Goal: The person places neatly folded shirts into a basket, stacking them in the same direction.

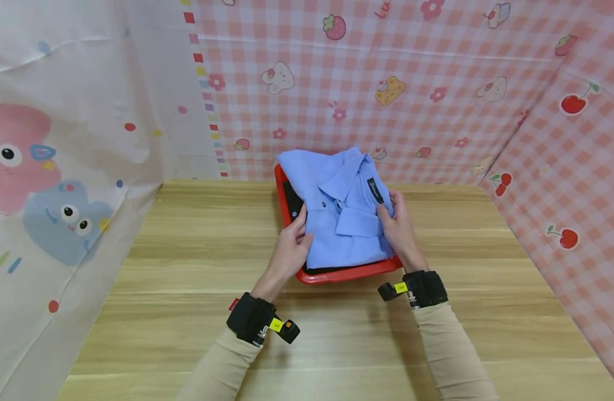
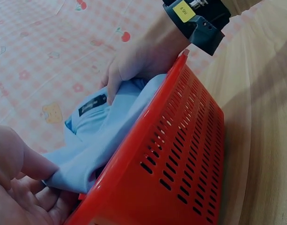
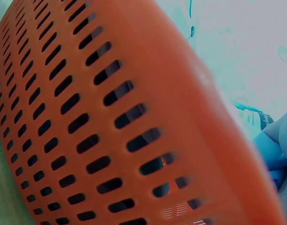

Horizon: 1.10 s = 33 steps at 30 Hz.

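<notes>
A folded light blue collared shirt [image 1: 344,248] lies at the top of a red perforated plastic basket [image 1: 357,274], its dark neck label [image 1: 374,190] facing up. On the left side, my left hand [image 1: 289,248] pinches the shirt's edge; the left wrist view shows the thumb above the cloth and the fingers [image 2: 47,199] below it. My right hand [image 1: 401,233] grips the opposite edge beside the collar, thumb on top. Under the shirt, dark cloth [image 1: 294,201] shows along the basket's left side. In the right wrist view the basket wall [image 3: 63,112] hides most of that hand.
The basket stands on a wood-grain table [image 1: 196,262] near its back edge. Behind it hangs a pink checked cloth [image 1: 357,72], which continues along the right side. A white cloth with cartoon figures [image 1: 66,223] borders the left.
</notes>
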Each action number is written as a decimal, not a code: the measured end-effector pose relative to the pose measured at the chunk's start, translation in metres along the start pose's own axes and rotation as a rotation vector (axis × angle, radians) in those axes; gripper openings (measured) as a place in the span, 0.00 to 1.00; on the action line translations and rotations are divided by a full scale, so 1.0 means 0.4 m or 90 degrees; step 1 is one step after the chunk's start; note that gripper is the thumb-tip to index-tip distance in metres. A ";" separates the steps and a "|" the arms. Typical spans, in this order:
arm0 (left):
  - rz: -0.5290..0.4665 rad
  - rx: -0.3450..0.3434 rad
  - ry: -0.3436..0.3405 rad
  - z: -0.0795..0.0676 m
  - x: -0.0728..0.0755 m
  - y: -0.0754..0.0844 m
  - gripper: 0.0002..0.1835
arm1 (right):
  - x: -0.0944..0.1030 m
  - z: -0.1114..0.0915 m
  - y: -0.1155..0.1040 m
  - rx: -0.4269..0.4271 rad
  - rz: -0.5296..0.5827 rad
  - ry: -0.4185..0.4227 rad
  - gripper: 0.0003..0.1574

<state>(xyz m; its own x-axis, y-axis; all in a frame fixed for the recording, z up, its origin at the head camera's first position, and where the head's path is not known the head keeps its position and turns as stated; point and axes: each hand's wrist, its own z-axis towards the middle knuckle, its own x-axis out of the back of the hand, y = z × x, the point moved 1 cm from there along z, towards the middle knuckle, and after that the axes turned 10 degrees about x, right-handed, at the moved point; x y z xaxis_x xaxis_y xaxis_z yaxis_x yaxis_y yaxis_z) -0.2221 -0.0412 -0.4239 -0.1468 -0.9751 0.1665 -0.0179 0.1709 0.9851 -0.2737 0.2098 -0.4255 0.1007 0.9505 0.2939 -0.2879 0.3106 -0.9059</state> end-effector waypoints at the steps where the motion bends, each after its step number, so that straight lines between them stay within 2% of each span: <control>1: 0.004 0.005 0.000 0.001 -0.001 0.000 0.37 | 0.000 -0.002 0.002 -0.002 0.000 -0.001 0.26; 6: 0.019 0.033 0.005 -0.002 -0.004 0.004 0.37 | 0.000 -0.006 0.008 -0.019 -0.014 -0.011 0.27; 11: 0.036 0.041 0.011 -0.009 -0.005 0.006 0.37 | -0.002 0.000 0.011 -0.031 -0.023 -0.011 0.27; 21: 0.077 0.051 0.008 -0.024 -0.012 0.017 0.35 | -0.006 0.009 0.022 -0.109 -0.033 -0.046 0.29; 27: 0.061 0.056 -0.008 -0.042 -0.010 0.018 0.32 | -0.008 0.006 0.026 -0.093 -0.010 -0.016 0.30; 33: 0.021 0.073 -0.013 -0.064 -0.005 0.016 0.31 | 0.002 -0.010 0.018 -0.049 -0.061 -0.015 0.28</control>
<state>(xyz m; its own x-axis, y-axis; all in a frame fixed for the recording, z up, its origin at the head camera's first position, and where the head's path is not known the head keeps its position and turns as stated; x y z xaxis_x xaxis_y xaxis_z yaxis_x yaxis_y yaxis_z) -0.1966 -0.0419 -0.4168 -0.1685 -0.9659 0.1968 -0.1256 0.2190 0.9676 -0.2720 0.2127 -0.4329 0.1016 0.9166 0.3866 -0.2032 0.3995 -0.8939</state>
